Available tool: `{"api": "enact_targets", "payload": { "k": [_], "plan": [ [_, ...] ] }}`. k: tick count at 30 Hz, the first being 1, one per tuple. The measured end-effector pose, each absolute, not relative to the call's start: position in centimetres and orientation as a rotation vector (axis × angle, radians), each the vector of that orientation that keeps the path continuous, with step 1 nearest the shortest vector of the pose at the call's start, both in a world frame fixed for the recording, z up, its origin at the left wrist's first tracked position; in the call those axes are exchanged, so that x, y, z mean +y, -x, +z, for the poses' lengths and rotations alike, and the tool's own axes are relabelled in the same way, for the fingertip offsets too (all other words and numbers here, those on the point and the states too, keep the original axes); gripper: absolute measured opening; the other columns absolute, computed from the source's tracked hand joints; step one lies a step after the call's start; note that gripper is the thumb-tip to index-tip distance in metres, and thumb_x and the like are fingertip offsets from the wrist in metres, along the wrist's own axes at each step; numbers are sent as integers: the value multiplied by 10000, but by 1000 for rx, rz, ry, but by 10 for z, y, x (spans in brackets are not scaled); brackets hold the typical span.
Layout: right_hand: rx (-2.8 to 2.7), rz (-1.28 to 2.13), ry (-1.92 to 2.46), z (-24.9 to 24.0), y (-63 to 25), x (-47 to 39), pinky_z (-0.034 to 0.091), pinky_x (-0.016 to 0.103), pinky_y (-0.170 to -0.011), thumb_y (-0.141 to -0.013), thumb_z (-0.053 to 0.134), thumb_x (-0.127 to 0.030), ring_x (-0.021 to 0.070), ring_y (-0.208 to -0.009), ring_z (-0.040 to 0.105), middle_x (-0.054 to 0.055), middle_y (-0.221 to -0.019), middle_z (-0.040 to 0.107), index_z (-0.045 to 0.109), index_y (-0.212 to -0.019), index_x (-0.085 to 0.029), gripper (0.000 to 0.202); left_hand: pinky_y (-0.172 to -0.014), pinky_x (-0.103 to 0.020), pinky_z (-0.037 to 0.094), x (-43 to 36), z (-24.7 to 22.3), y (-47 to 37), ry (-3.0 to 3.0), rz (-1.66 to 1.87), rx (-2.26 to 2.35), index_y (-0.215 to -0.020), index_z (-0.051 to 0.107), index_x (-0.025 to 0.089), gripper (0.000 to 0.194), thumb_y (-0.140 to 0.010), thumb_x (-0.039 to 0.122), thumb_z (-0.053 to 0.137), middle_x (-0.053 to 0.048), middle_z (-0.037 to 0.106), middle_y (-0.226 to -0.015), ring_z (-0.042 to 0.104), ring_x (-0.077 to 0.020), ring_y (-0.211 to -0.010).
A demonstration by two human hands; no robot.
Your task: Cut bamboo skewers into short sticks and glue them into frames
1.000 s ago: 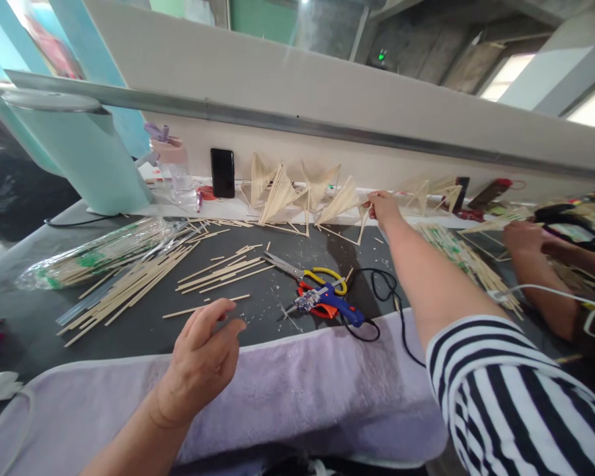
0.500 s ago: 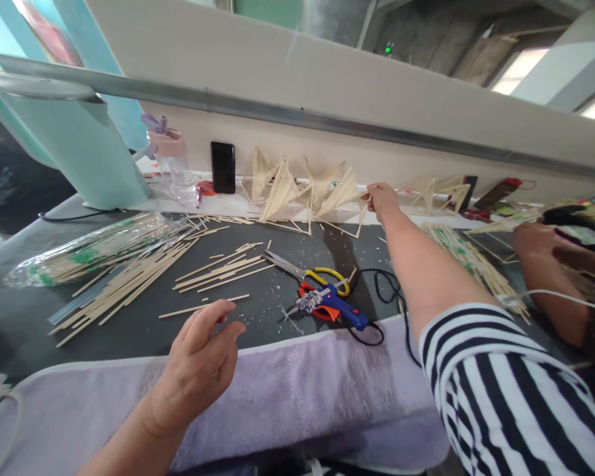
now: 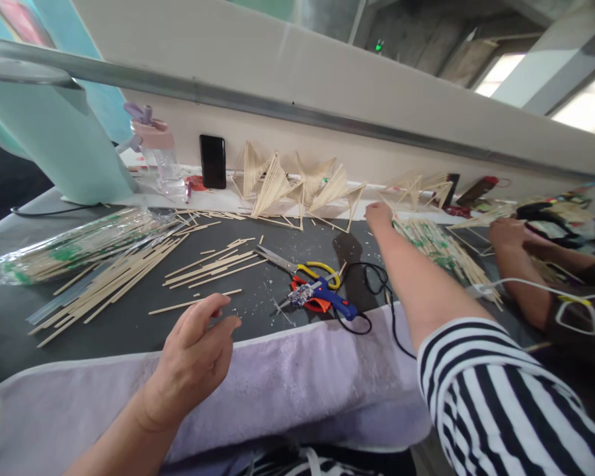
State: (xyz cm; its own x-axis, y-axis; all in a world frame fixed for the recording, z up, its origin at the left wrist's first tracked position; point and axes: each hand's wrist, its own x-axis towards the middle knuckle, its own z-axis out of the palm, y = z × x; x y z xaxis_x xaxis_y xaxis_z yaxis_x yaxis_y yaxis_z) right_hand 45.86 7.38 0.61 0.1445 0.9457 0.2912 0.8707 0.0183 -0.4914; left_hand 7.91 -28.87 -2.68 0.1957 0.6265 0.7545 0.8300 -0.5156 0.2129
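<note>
My left hand (image 3: 197, 350) hovers over the lilac towel's edge, fingers loosely bent and apart, with nothing in it. A single thin wooden stick (image 3: 178, 306) lies just beyond its fingertips. My right hand (image 3: 379, 217) reaches to the back of the table with curled fingers; no held thing shows. Left of that hand, apart from it, stands a zigzag model of thin wooden sticks (image 3: 277, 188). Between my hands lie a blue glue gun (image 3: 340, 304) with orange parts and yellow-handled scissors (image 3: 322, 270). Several loose sticks (image 3: 213, 270) lie left of the scissors.
A bagged stick bundle (image 3: 79, 241), a light green jug (image 3: 74, 142), a drinking bottle (image 3: 158, 155) and an upright phone (image 3: 213, 162) occupy the left and back. At right are another stick bundle (image 3: 441, 248), a second stick model (image 3: 416, 190) and another person's hand (image 3: 506, 235). A black cord (image 3: 394, 324) crosses the towel (image 3: 297, 390).
My right hand has let go of the stick model's right corner and come down slightly away from it. My left hand keeps its pose. The view has shifted a little to the right.
</note>
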Motion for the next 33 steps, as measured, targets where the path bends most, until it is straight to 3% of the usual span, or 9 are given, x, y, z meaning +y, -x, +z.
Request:
{"api": "enact_targets", "payload": {
  "k": [3, 12, 21, 33],
  "plan": [
    [-1792, 58, 1949, -10, -453, 64, 457, 345, -848, -739, 453, -152, 234, -928, 611, 110, -918, 685, 689, -895, -154, 283, -829, -340, 505, -289, -27, -79, 2239, -1216, -1396, -943, 625, 175, 338, -675, -28, 592, -100, 501, -1178, 561, -168, -911],
    [-2171, -84, 2000, -22, -437, 44, 438, 266, -824, -814, 469, -214, 195, -950, 618, 91, -1019, 698, 694, -1018, -187, 305, -798, -333, 502, -287, -25, -80, 2241, -1193, -1402, -931, 616, 181, 320, -687, -20, 569, -98, 506, -1163, 553, -163, -879],
    [-2482, -239, 2000, -22, -436, 42, 446, 371, -841, -806, 504, -188, 277, -1008, 614, 132, -1080, 672, 681, -1053, -236, 308, -807, -327, 502, -287, -26, -80, 2255, -1176, -1432, -928, 625, 175, 300, -699, -6, 555, -97, 504, -1169, 558, -155, -873],
    [-2571, -334, 2005, -23, -431, 43, 429, 419, -883, -801, 530, -152, 323, -1057, 597, 212, -1042, 667, 661, -1026, -148, 260, -816, -326, 506, -285, -26, -81, 2261, -1170, -1438, -925, 627, 171, 298, -693, -5, 563, -102, 505, -1165, 567, -164, -880]
  ]
}}
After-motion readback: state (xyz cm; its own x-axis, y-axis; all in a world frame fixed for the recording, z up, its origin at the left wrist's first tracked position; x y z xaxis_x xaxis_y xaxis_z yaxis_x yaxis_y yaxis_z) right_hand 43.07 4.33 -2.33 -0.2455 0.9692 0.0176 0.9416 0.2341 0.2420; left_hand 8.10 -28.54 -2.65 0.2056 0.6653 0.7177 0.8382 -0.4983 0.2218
